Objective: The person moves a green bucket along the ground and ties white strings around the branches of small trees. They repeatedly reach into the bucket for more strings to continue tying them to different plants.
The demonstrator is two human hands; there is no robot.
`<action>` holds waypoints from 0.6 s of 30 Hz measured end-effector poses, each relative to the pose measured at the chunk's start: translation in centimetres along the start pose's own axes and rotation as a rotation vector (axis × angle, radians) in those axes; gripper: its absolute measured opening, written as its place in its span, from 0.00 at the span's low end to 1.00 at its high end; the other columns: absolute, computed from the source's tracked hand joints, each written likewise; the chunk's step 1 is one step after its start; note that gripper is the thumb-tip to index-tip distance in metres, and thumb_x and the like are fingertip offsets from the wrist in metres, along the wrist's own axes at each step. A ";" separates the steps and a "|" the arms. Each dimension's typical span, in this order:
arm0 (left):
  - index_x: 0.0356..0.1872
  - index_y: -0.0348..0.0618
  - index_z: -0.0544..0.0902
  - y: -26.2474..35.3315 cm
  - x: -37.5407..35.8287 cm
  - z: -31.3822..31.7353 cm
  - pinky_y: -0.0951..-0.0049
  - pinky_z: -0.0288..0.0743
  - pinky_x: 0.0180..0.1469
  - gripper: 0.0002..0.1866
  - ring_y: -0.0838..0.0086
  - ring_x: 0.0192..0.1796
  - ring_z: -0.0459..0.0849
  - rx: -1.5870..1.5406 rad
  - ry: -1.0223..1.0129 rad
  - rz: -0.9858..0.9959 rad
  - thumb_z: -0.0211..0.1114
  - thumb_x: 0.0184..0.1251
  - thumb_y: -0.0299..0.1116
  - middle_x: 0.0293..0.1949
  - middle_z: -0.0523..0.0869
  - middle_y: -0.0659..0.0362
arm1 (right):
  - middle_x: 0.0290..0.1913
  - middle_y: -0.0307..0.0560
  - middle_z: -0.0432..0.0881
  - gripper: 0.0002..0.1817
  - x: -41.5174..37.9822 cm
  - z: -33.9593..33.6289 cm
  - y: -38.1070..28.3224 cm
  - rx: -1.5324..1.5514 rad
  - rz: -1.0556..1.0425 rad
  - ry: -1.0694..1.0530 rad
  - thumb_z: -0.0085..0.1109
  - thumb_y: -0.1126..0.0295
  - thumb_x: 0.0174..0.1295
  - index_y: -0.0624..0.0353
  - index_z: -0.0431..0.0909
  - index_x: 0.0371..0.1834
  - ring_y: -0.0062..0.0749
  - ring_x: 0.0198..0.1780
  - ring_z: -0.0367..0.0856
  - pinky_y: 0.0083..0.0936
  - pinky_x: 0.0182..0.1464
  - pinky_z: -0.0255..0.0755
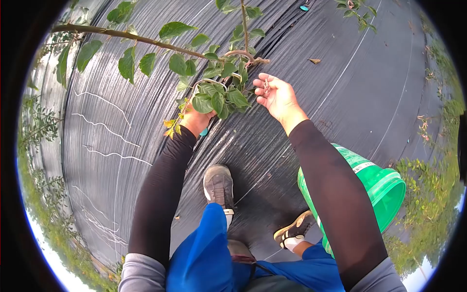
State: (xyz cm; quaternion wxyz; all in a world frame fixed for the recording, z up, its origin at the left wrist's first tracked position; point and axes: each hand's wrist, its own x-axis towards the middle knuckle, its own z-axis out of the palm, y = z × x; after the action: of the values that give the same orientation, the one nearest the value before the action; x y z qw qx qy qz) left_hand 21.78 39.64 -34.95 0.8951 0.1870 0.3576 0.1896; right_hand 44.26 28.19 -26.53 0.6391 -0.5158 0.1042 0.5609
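My left hand (pixel 195 120) reaches in under a leafy cluster (pixel 214 97) at the end of a branch (pixel 141 39). The leaves cover its fingers, so what they grip, if anything, is hidden. A pale, wire-like loop (pixel 210 82) curves through the leaves just above this hand. To the right of the cluster is my right hand (pixel 279 100), palm turned up and fingers curled. Across its fingers sits a small twisted tangle of thin pinkish-brown strands (pixel 266 88). A bare, bent stub (pixel 250 57) of the branch lies above and left of the right hand.
Black woven ground sheet (pixel 340 107) spreads beneath the branch. Several wavy white wires (pixel 109 127) lie on it at the left. A green bucket (pixel 389 190) is tipped beside my right forearm. My shoes (pixel 219 187) are on the sheet. Bushes grow along both sides.
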 end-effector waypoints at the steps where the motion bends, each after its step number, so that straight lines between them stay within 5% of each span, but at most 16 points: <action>1: 0.46 0.44 0.77 0.2 0.3 -0.1 0.71 0.76 0.52 0.10 0.74 0.46 0.81 -0.081 -0.009 -0.043 0.56 0.68 0.34 0.46 0.83 0.61 | 0.33 0.42 0.80 0.13 0.5 0.1 0.2 -0.032 0.041 0.024 0.48 0.67 0.62 0.61 0.75 0.45 0.25 0.28 0.77 0.24 0.26 0.72; 6: 0.52 0.42 0.76 0.8 1.2 2.2 0.73 0.74 0.54 0.12 0.75 0.48 0.80 -0.069 -0.101 0.004 0.54 0.70 0.30 0.47 0.82 0.60 | 0.27 0.35 0.73 0.10 3.0 2.3 0.2 -0.290 0.096 0.155 0.56 0.63 0.62 0.58 0.77 0.35 0.19 0.22 0.66 0.22 0.22 0.62; 8: 0.55 0.41 0.75 1.2 1.9 2.7 0.78 0.73 0.49 0.14 0.79 0.45 0.78 0.555 -0.165 0.109 0.54 0.71 0.31 0.47 0.81 0.61 | 0.25 0.34 0.71 0.09 4.2 3.8 0.5 -0.310 0.124 0.168 0.59 0.63 0.60 0.57 0.77 0.30 0.19 0.21 0.63 0.23 0.22 0.58; 9: 0.54 0.34 0.71 1.4 1.4 3.1 0.73 0.71 0.59 0.14 0.71 0.56 0.76 0.671 -0.192 0.190 0.46 0.70 0.22 0.57 0.77 0.53 | 0.24 0.32 0.70 0.09 4.4 4.0 0.6 -0.280 0.136 0.178 0.59 0.62 0.61 0.54 0.76 0.29 0.17 0.21 0.62 0.20 0.21 0.57; 10: 0.54 0.34 0.71 1.5 1.4 3.0 0.73 0.71 0.59 0.14 0.71 0.56 0.76 0.683 -0.200 0.186 0.46 0.70 0.22 0.57 0.77 0.53 | 0.22 0.30 0.68 0.09 4.6 4.2 0.5 -0.254 0.146 0.188 0.59 0.62 0.61 0.52 0.74 0.27 0.15 0.20 0.61 0.17 0.20 0.56; 12: 0.54 0.34 0.72 1.4 2.0 2.2 0.73 0.70 0.59 0.14 0.71 0.54 0.77 0.465 -0.207 0.119 0.49 0.69 0.22 0.54 0.79 0.54 | 0.23 0.30 0.69 0.07 5.7 4.1 1.4 -0.197 0.149 0.242 0.60 0.64 0.60 0.53 0.77 0.30 0.16 0.20 0.61 0.18 0.21 0.55; 13: 0.53 0.34 0.73 1.5 2.4 2.1 0.73 0.71 0.58 0.13 0.71 0.52 0.78 0.058 -0.156 -0.003 0.51 0.69 0.22 0.50 0.80 0.56 | 0.23 0.32 0.71 0.07 6.4 4.1 2.3 -0.193 0.050 0.258 0.61 0.66 0.58 0.57 0.77 0.32 0.17 0.21 0.63 0.19 0.23 0.57; 14: 0.53 0.34 0.73 1.7 2.3 2.6 0.73 0.71 0.58 0.13 0.71 0.52 0.78 0.064 -0.157 -0.008 0.51 0.69 0.22 0.50 0.80 0.56 | 0.24 0.33 0.73 0.07 7.0 3.9 3.3 -0.192 -0.044 0.276 0.61 0.68 0.57 0.60 0.78 0.35 0.18 0.21 0.65 0.20 0.24 0.60; 16: 0.52 0.34 0.74 2.1 1.5 4.3 0.73 0.72 0.57 0.13 0.70 0.49 0.78 1.108 -0.090 0.284 0.49 0.70 0.23 0.47 0.80 0.57 | 0.24 0.34 0.74 0.09 7.1 3.7 3.6 -0.193 -0.135 0.296 0.62 0.71 0.55 0.63 0.79 0.37 0.19 0.22 0.67 0.22 0.26 0.62; 18: 0.52 0.34 0.75 2.0 2.0 4.1 0.73 0.73 0.54 0.12 0.71 0.47 0.78 0.877 -0.086 0.188 0.49 0.71 0.26 0.44 0.80 0.58 | 0.24 0.37 0.77 0.08 6.9 3.6 3.3 -0.240 -0.140 0.307 0.63 0.73 0.54 0.66 0.79 0.34 0.22 0.24 0.72 0.23 0.28 0.66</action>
State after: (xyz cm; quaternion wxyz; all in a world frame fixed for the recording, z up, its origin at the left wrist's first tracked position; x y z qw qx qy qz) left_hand 25.64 41.51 -32.38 0.7242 0.5880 0.3482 0.0927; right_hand 42.31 34.60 -31.64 0.5871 -0.6738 0.0967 0.4380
